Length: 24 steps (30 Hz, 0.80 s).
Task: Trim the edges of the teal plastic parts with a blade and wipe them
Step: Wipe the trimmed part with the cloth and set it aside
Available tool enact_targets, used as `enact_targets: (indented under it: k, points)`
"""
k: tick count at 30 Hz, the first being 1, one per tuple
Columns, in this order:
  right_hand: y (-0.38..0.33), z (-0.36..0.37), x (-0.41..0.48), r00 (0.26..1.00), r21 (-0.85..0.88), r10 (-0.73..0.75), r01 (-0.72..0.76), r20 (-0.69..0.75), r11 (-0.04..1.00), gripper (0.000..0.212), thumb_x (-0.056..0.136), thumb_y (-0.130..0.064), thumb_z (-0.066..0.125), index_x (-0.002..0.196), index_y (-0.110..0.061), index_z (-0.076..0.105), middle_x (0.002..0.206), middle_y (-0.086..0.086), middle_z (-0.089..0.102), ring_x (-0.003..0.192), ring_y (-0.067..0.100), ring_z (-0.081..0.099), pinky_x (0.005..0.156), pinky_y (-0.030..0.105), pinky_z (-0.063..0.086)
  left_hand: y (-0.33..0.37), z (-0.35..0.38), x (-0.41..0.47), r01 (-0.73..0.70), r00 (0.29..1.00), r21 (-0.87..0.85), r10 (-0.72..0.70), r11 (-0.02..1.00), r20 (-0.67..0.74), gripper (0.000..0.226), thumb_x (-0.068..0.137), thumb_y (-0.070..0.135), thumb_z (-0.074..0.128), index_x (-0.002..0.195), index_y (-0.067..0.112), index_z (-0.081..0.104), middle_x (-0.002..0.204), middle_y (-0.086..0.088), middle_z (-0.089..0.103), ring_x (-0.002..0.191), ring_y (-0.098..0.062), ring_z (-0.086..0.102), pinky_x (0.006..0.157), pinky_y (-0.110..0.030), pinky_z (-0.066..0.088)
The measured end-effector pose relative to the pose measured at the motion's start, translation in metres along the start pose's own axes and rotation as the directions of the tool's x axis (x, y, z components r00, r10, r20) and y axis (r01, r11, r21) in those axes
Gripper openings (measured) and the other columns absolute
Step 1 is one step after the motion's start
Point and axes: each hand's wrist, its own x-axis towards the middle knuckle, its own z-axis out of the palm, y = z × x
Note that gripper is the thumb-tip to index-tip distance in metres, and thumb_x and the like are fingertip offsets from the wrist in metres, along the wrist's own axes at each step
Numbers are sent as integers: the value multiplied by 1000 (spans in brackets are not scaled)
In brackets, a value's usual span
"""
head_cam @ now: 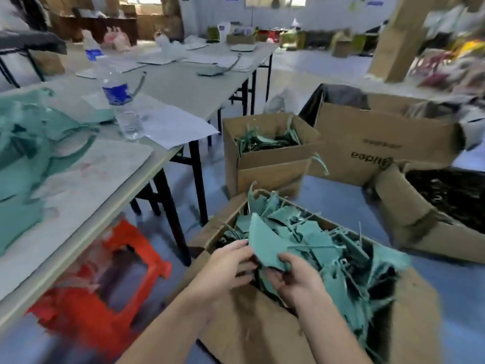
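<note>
Presently the person bends over an open cardboard box (249, 332) standing on the floor just off the bench's near right corner. Both hands are over the box's near left corner and share one teal plastic part (265, 245).

- Left hand (231, 261): fingers curled against the part's left edge.
- Right hand (296, 278): thumb and fingers pinch the part's lower edge.
- The part is held tilted, its upper edge raised above the heap of teal parts (315, 240) that fills the box to the rim.

The frame is blurred, so the finer grip cannot be judged.

On the bench (183, 85):
- a pile of teal pieces (26, 143) at the left edge, partly overlapping a pale mat (105, 166);
- a water bottle (120, 101) upright near the middle;
- a white sheet (178, 124) beside it, reaching the right edge.

An orange stool (105, 298) sits under the bench's near edge.

Beyond the first box stands a smaller carton (270, 166) holding thin green trimmings (265, 141). A large printed carton (380, 143) stands to its right, and another carton (409, 206) with dark contents is at the far right.
</note>
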Motion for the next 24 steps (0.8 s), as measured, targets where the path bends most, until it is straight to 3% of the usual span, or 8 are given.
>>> enact_targets:
  k: [3, 6, 8, 11, 15, 18, 21, 24]
  points:
    - [-56, -2, 27, 992, 206, -122, 125, -27, 971, 35, 102, -18, 61, 128, 5, 55, 101, 24, 64, 91, 31, 67, 78, 42, 62, 1, 18, 11, -63, 993, 231, 37, 971, 113, 21, 98, 25, 63, 106, 37, 78, 101, 20, 74, 95, 7, 66, 74, -15, 53]
    - [-59, -1, 50, 993, 157, -67, 82, -96, 984, 65, 99, -34, 67, 149, -3, 40, 136, 25, 53, 115, 36, 63, 86, 41, 59, -3, 9, 14, -119, 990, 403, 78, 908, 118, 32, 94, 7, 62, 93, 33, 80, 54, 15, 59, 48, -3, 51, 47, -13, 35]
    - [-32, 9, 56, 996, 73, 52, -47, -69, 996, 71, 98, -35, 68, 154, -6, 35, 145, 27, 45, 115, 44, 62, 81, 44, 58, -7, -10, 17, -147, 987, 521, 155, 841, 28, 45, 88, -1, 62, 82, 39, 81, 61, 10, 65, 54, -16, 54, 51, -23, 38]
    - [19, 36, 53, 983, 18, 172, -173, 65, 985, 57, 102, -32, 62, 145, 0, 41, 125, 30, 57, 109, 45, 65, 80, 50, 58, -7, -37, 15, -156, 966, 701, 257, 695, -40, 57, 82, -3, 66, 66, 51, 76, 75, 24, 74, 76, 2, 68, 65, -10, 46]
    - [64, 92, 26, 915, -140, 272, -239, 298, 961, 28, 107, -28, 51, 103, -3, 61, 79, 18, 71, 68, 27, 71, 63, 35, 58, 7, -69, 7, -179, 913, 634, 368, 752, -179, 52, 80, -6, 72, 72, 44, 79, 74, 22, 75, 71, 6, 70, 61, -7, 50]
    - [77, 131, 3, 832, -241, 318, -229, 455, 943, 37, 108, -34, 46, 102, -5, 68, 85, 14, 73, 75, 27, 70, 77, 33, 52, 23, -94, -4, -161, 886, 663, 404, 731, -230, 38, 76, 5, 79, 82, 43, 76, 70, 24, 73, 66, 8, 69, 57, -5, 46]
    - [82, 163, -22, 795, -329, 331, -176, 509, 928, 40, 108, -35, 46, 90, -5, 65, 72, 11, 69, 61, 24, 68, 64, 35, 53, 36, -116, -21, -166, 868, 570, 394, 804, -303, 12, 83, 22, 76, 79, 32, 80, 57, 8, 71, 45, -3, 64, 46, -14, 46]
    - [94, 190, -46, 754, -396, 300, -57, 585, 916, 21, 103, -17, 52, 95, -2, 65, 91, 19, 71, 73, 26, 70, 68, 34, 61, 46, -143, -49, -208, 752, 506, 468, 837, -464, 20, 78, 47, 63, 75, 36, 79, 55, 5, 69, 45, -7, 62, 50, -29, 51]
